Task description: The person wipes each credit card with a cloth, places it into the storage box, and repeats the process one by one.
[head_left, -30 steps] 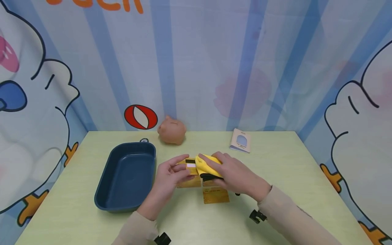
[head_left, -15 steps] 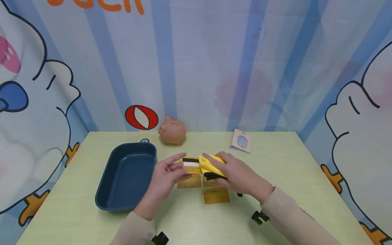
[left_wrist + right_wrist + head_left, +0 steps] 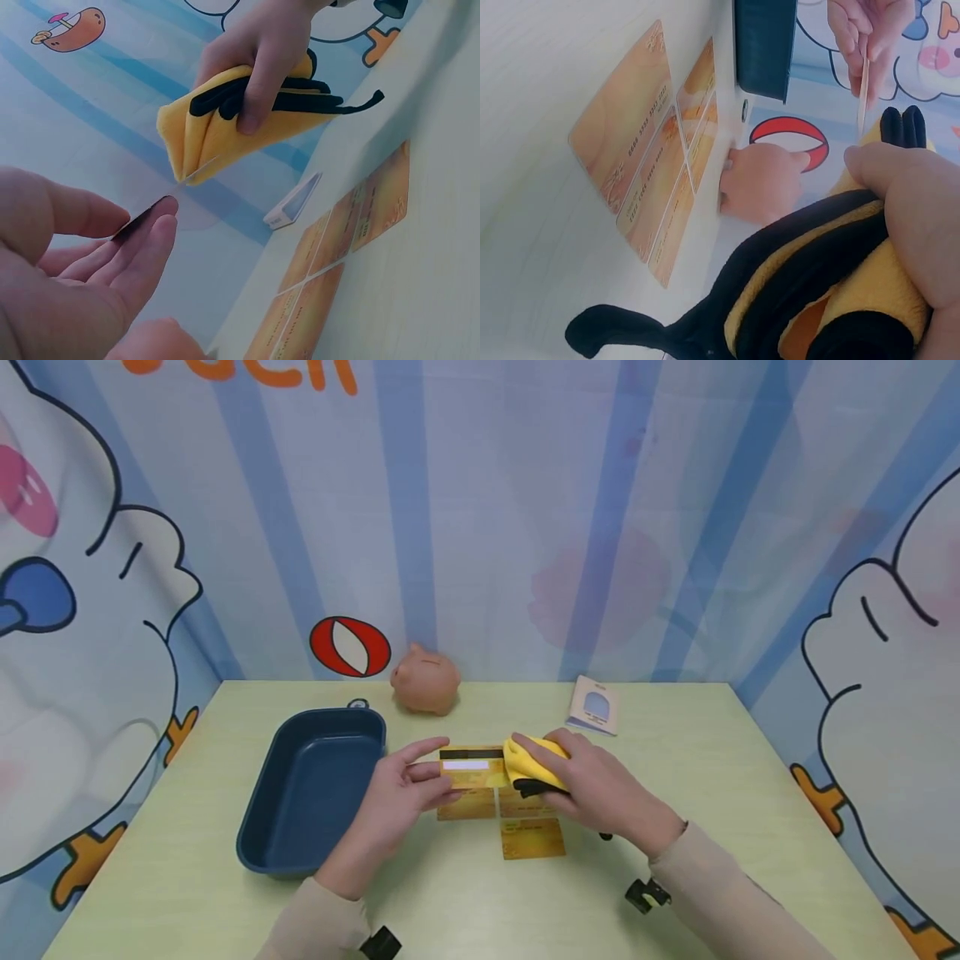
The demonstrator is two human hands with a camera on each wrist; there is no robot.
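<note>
My left hand (image 3: 405, 789) pinches a gold bank card (image 3: 471, 767) at its left end, with the dark stripe and white strip on its back showing. Folded in my right hand (image 3: 600, 783) is a yellow cloth (image 3: 527, 766) with black edging, and its front end covers the card's right end. The left wrist view shows the card's thin edge running from my left fingers into the folds of the cloth (image 3: 180, 135). Below, several more gold cards (image 3: 532, 840) lie side by side on the table, some partly hidden behind the held card and cloth.
A dark blue tray (image 3: 258, 827) stands on the left of the pale table (image 3: 480, 910). Toward the back are a pink piggy bank (image 3: 425, 681) and a small pale booklet (image 3: 594, 705). A printed curtain (image 3: 480, 527) hangs behind.
The cloth in my right hand has slid rightward along the card, uncovering more of its back. My left hand keeps its pinch on the card and has shifted slightly left.
</note>
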